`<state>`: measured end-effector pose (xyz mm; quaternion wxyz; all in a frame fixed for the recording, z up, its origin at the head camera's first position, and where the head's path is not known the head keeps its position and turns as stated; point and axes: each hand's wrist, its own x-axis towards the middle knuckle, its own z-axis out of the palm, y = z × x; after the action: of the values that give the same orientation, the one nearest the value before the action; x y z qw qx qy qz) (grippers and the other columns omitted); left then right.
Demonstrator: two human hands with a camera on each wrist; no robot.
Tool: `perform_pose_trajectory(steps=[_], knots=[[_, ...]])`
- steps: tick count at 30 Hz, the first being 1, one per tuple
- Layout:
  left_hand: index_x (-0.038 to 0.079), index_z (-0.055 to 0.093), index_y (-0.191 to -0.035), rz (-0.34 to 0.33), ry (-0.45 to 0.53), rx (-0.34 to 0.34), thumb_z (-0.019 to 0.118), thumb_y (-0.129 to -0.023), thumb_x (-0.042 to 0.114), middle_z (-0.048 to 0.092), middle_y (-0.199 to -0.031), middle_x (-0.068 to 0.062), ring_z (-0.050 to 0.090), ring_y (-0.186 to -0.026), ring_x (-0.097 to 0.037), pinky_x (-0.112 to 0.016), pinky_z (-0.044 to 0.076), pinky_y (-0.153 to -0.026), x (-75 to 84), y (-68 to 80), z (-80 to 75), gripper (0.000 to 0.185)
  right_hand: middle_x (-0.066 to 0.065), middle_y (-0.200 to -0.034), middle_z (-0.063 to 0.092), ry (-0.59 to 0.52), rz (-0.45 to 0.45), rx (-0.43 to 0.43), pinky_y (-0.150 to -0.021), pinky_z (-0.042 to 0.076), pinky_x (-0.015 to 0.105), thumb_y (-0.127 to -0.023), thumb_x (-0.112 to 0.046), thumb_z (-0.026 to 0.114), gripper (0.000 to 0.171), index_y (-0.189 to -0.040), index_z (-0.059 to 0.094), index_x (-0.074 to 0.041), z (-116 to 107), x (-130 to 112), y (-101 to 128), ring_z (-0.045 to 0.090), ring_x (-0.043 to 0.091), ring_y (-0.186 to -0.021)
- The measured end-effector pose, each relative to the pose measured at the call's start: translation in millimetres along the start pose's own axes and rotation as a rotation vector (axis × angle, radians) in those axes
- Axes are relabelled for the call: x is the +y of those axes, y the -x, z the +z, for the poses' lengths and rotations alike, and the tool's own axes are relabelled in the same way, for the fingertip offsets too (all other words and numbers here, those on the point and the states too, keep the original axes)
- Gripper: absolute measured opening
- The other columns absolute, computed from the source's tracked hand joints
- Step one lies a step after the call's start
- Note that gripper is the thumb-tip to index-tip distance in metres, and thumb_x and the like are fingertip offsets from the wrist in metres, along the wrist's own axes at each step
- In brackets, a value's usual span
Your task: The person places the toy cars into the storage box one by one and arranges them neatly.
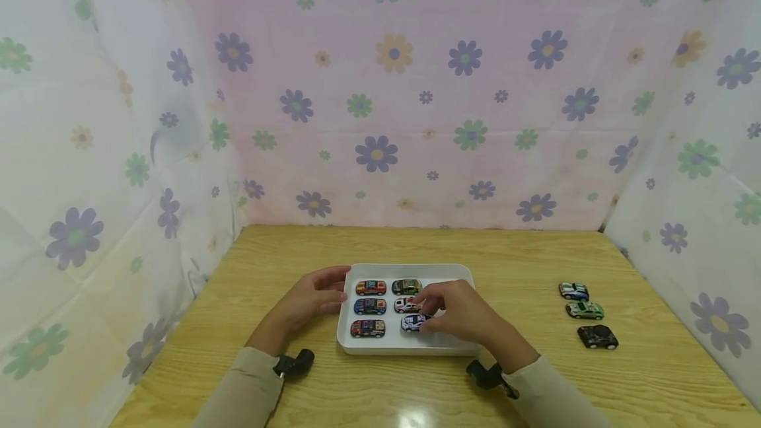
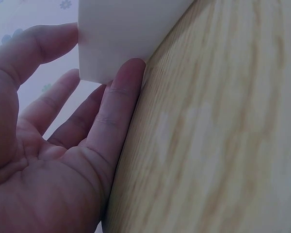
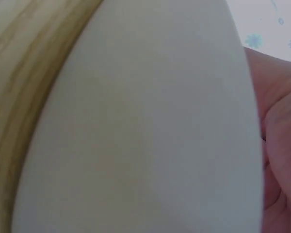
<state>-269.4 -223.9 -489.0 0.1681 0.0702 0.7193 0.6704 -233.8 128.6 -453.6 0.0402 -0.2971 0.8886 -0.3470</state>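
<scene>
- My right hand (image 1: 460, 312) pinches the white toy car (image 1: 411, 323) in the front right slot of the white tray (image 1: 410, 271), fingers curled over its rear.
- My left hand (image 1: 309, 302) rests open against the tray's left wall, thumb and fingers straight along the corner.
- As I judge it, a careless nudge could knock the neighbouring white-and-red car (image 1: 407, 305) out of line, since the cars sit close together.
- I count six cars in the tray, in two columns of three.
- Three more cars stand on the bench (image 1: 535, 375) to the right, well apart: white-blue (image 1: 573, 290), green (image 1: 585, 310), black (image 1: 597, 337).
</scene>
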Motion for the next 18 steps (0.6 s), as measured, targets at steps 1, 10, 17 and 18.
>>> perform_pose_trajectory(steps=[1,10,17,18], knots=[[0.018,0.052,-0.152,0.001,-0.003,-0.001,0.075,-0.093,0.005,0.05,-0.156,-0.011,0.052,-0.141,-0.031,-0.039,0.058,-0.101,-0.1,0.0,-0.2,0.064,-0.016,-0.087,0.075,-0.001,0.002,0.001,-0.081,0.062,0.036,-0.079,-0.021,0.092,0.038,-0.113,0.077,-0.016,1,0,0,0.068,0.002,-0.083],[0.018,0.053,-0.151,0.002,-0.004,0.008,0.075,-0.092,0.004,0.051,-0.156,-0.011,0.054,-0.139,-0.03,-0.04,0.06,-0.098,0.0,1.0,0.4,0.065,-0.019,-0.084,0.074,0.008,0.019,0.013,-0.082,0.059,0.031,-0.078,-0.023,0.092,0.035,-0.11,0.078,-0.02,11,0,0,0.068,0.0,-0.084],[0.019,0.052,-0.152,0.002,-0.018,0.007,0.075,-0.093,0.006,0.05,-0.156,-0.011,0.053,-0.14,-0.031,-0.039,0.06,-0.099,-0.2,1.1,1.0,0.064,-0.021,-0.083,0.073,0.007,0.039,0.019,-0.079,0.058,0.029,-0.077,-0.023,0.093,0.034,-0.108,0.078,-0.021,15,3,0,0.067,0.0,-0.084],[0.019,0.052,-0.152,0.002,-0.014,0.007,0.075,-0.093,0.006,0.05,-0.156,-0.011,0.053,-0.14,-0.031,-0.039,0.06,-0.099,-0.2,1.1,1.0,0.064,-0.02,-0.084,0.073,0.001,0.043,0.016,-0.079,0.058,0.029,-0.077,-0.023,0.093,0.034,-0.108,0.078,-0.021,15,3,0,0.068,0.001,-0.084]])
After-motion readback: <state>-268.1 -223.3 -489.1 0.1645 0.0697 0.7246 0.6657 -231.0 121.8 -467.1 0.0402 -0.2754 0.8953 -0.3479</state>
